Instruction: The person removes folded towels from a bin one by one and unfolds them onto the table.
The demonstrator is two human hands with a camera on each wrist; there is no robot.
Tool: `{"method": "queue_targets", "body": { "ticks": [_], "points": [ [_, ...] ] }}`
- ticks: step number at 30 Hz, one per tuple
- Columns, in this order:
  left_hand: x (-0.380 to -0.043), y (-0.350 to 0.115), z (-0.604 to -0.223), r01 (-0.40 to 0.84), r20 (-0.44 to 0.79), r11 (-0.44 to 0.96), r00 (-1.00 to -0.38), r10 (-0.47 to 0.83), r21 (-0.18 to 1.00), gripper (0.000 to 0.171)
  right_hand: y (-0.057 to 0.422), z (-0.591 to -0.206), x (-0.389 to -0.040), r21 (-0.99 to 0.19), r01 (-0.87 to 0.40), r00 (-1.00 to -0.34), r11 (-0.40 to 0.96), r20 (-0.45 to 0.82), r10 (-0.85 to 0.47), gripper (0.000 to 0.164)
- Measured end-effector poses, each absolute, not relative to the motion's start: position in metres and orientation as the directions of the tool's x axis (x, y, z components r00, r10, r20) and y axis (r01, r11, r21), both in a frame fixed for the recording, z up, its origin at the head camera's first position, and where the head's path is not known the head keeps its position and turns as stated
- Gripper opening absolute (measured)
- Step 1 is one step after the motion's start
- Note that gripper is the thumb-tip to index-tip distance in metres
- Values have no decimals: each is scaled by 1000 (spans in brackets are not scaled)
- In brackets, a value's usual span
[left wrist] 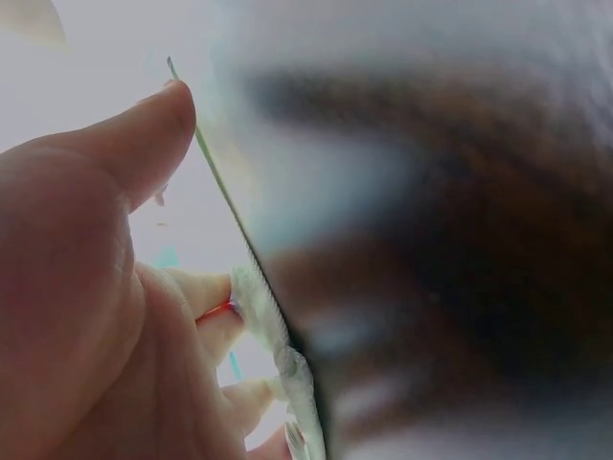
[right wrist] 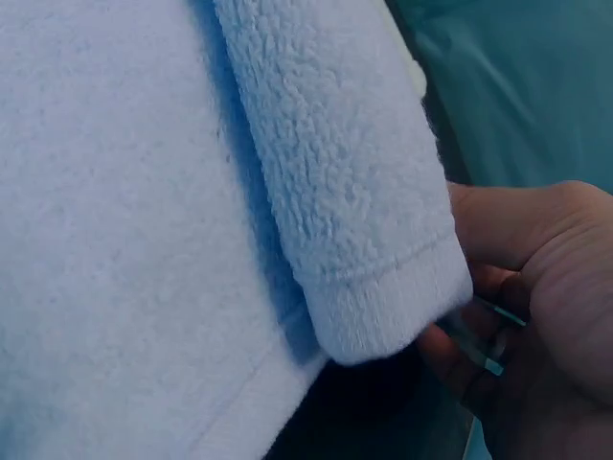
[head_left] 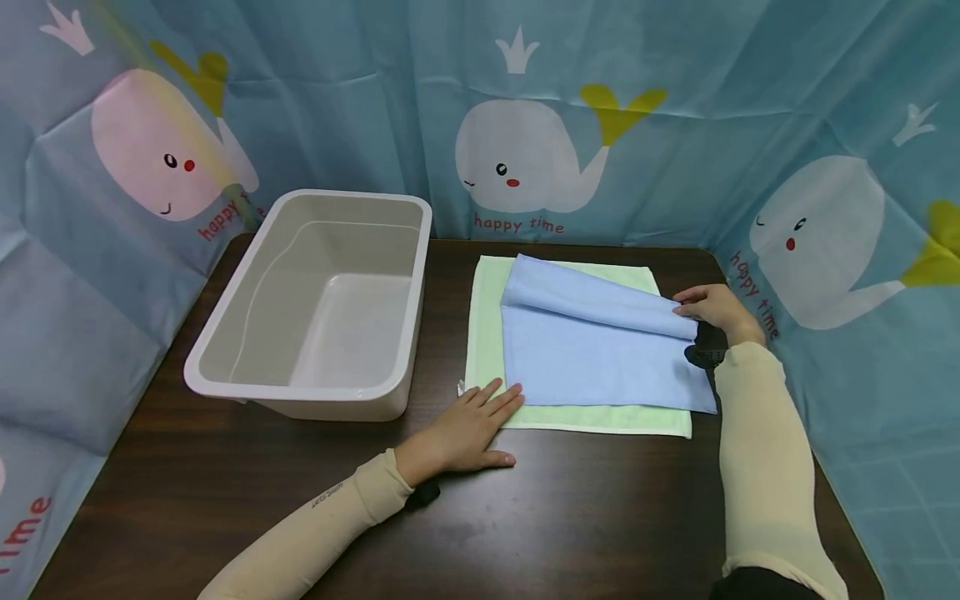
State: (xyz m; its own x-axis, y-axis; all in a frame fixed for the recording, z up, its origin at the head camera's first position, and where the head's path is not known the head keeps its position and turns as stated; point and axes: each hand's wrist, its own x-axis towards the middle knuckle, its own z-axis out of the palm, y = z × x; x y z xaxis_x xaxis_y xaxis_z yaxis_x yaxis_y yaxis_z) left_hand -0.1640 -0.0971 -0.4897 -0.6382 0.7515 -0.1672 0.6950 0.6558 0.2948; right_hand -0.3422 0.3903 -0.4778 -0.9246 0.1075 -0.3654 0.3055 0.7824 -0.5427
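Note:
A light blue towel [head_left: 600, 358] lies over a pale green towel [head_left: 487, 325] on the dark table. Its far edge is turned over into a long, slanting fold, whose plush side [right wrist: 335, 144] shows in the right wrist view. At the right end of that fold, my right hand [head_left: 718, 310] pinches the blue towel between thumb and fingers. My left hand [head_left: 467, 432] rests with straight, spread fingers at the near left corner of the towels, fingertips on the cloth and thumb over the table. In the left wrist view, its fingers [left wrist: 215, 297] meet the cloth edge.
A deep off-white plastic basin [head_left: 416, 333] stands left of the towels on the wooden table [head_left: 585, 508]. Blue curtain [head_left: 337, 108] with whale prints hangs behind the table and along both sides. A small white tag [head_left: 461, 387] sticks out at the green towel's left edge.

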Motion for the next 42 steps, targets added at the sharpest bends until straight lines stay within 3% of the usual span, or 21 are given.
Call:
{"method": "queue_targets", "body": {
  "ticks": [9, 20, 33, 42],
  "points": [
    [-164, -97, -491, 691, -175, 663, -642, 746, 289, 88, 383, -479, -349, -554, 236, -963, 799, -242, 116, 25],
    [-164, -99, -495, 696, -181, 668, -644, 743, 264, 89, 358, -460, -371, -638, 260, -939, 724, 9, 345, 12],
    [-163, -99, -495, 698, -176, 670, -647, 742, 253, 89, 340, -446, -393, -662, 274, -861, 698, 155, 485, 16],
    [-163, -97, -497, 694, -177, 677, -654, 735, 246, 90, 335, -458, -402, -631, 357, -839, 689, 107, 533, 24]
  ]
}}
